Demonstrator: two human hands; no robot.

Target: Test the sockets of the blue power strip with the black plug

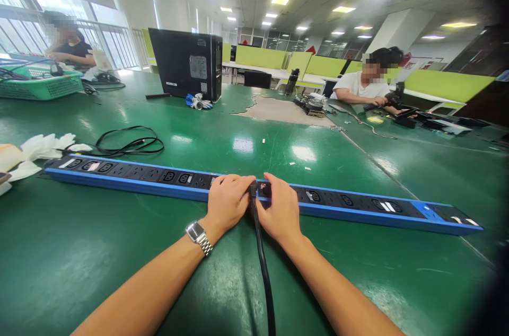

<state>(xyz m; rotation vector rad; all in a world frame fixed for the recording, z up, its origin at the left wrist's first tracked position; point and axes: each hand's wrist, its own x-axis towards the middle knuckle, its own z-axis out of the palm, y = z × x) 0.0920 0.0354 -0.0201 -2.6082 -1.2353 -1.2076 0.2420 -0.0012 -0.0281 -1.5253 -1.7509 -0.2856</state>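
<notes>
My left hand [228, 201] and right hand [278, 209] cover the plug [254, 189], so I can't tell how it sits in the power strip [159, 177]. Its black cable [263, 267] runs off the bottom edge.

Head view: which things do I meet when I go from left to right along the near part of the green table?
White flowers → coiled black cable → left hand on the blue power strip → black cord → right hand.

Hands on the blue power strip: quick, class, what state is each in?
Left hand: closed, resting on the power strip.
Right hand: fingers closed on the black plug.
</notes>
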